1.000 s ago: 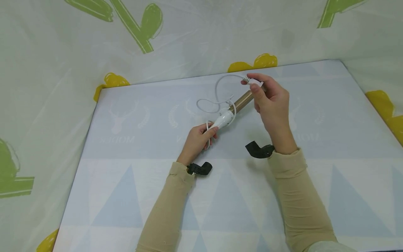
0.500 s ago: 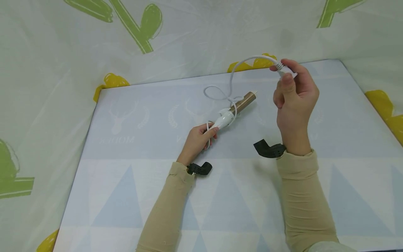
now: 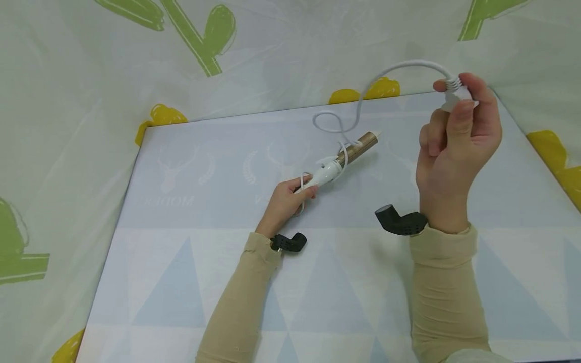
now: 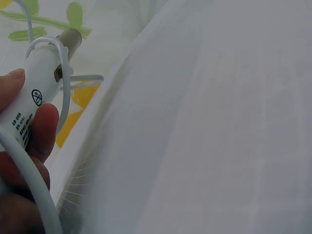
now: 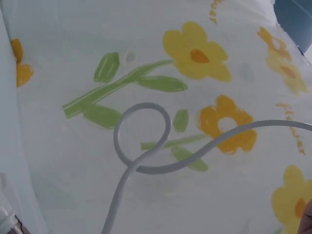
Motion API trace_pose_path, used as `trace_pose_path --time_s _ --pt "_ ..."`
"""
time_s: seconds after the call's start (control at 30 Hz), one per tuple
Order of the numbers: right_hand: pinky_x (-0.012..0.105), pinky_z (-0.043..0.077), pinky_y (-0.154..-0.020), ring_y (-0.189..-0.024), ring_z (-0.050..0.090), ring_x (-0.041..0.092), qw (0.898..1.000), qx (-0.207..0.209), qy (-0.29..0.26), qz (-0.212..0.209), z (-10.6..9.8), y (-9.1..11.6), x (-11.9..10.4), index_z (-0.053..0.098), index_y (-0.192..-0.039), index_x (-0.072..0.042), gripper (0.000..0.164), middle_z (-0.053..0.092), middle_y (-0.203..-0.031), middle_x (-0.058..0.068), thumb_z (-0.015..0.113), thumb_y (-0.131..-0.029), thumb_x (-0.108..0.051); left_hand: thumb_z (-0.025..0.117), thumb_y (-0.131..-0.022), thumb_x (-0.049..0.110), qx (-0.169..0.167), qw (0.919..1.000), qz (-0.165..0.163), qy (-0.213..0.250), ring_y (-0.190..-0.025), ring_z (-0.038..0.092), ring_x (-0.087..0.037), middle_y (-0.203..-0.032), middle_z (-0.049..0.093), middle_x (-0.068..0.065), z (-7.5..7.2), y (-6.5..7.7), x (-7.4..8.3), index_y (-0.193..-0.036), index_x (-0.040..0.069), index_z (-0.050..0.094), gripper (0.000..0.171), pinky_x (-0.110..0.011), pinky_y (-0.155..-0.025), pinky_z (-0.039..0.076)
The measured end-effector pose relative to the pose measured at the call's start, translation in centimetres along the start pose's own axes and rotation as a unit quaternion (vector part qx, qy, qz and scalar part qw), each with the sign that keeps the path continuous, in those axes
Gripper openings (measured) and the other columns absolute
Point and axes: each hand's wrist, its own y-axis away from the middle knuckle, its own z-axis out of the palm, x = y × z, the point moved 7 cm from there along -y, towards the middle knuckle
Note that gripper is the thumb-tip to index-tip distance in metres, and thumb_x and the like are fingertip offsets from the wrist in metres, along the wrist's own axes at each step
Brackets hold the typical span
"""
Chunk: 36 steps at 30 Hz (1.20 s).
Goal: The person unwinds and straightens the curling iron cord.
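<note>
A curling iron [image 3: 325, 174] with a white handle and a gold barrel points toward the back right, over the table. My left hand [image 3: 281, 205] grips its handle near the lower end. Printed black text and a symbol show on the handle in the left wrist view, where fingers [image 4: 44, 131] wrap it. A white cord [image 3: 399, 64] loops around the iron and arcs up to the right. At its end my right hand [image 3: 458, 156] pinches the white plug [image 3: 455, 98], raised toward the back right. One loose loop of the cord [image 5: 168, 122] hangs between the hands.
Beneath both hands lies a table [image 3: 345, 282] covered with a pale cloth of blue triangles and faint deer prints. Behind it hangs a light curtain [image 3: 281, 55] with green stems and yellow flowers. Each wrist wears a black camera [image 3: 401, 222].
My right hand has moved right and upward with the plug, drawing the cord out into a longer arc. The left hand and the curling iron have barely shifted.
</note>
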Motion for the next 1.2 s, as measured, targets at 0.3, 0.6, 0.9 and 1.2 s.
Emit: trace_pose_path --time_s 0.3,0.6,0.9,1.2 --pt "0.018 0.019 -0.035 -0.036 0.02 0.012 0.998 0.052 -0.031 -0.032 0.0 -0.2 -2.3 0.051 -0.11 0.01 0.034 0.053 -0.094 0.029 0.02 -0.101 -0.001 0.065 -0.08 0.047 0.023 0.999 -0.003 -0.039 -0.06 0.037 -0.014 -0.087 0.067 0.006 -0.3 0.0 0.0 -0.11 0.027 0.066 0.035 -0.025 -0.052 0.031" --pt "0.021 0.019 -0.033 -0.039 0.017 0.014 0.992 0.108 -0.03 -0.054 -2.0 -1.0 -3.9 0.049 -0.112 0.004 0.039 0.051 -0.098 0.021 0.014 -0.102 -0.01 0.063 -0.081 0.05 0.037 0.9964 0.007 -0.075 -0.082 0.052 -0.011 -0.09 0.067 0.011 -0.4 -0.4 -0.1 -0.103 0.026 0.069 0.033 -0.026 -0.074 0.041" --pt "0.018 0.014 -0.038 -0.038 0.014 0.012 0.978 0.197 -0.047 -0.055 -6.2 -2.4 -5.4 0.052 -0.098 0.01 0.031 0.024 -0.05 0.008 0.027 -0.102 -0.009 0.062 -0.083 0.047 0.054 0.9965 -0.001 -0.064 -0.065 0.043 -0.013 -0.08 0.066 0.007 -0.6 -0.4 -0.1 -0.091 0.023 0.069 0.027 -0.024 -0.058 0.034" --pt "0.02 0.013 -0.038 -0.034 0.011 0.013 0.951 0.259 -0.152 -0.068 -9.2 -3.3 -6.1 0.028 -0.064 0.004 0.037 0.015 -0.048 0.006 0.032 -0.099 -0.007 0.062 -0.083 0.046 0.066 0.9969 -0.007 -0.041 -0.052 0.038 -0.011 -0.074 0.066 0.005 -0.8 -0.2 -0.2 -0.098 0.024 0.067 0.027 -0.024 -0.046 0.028"
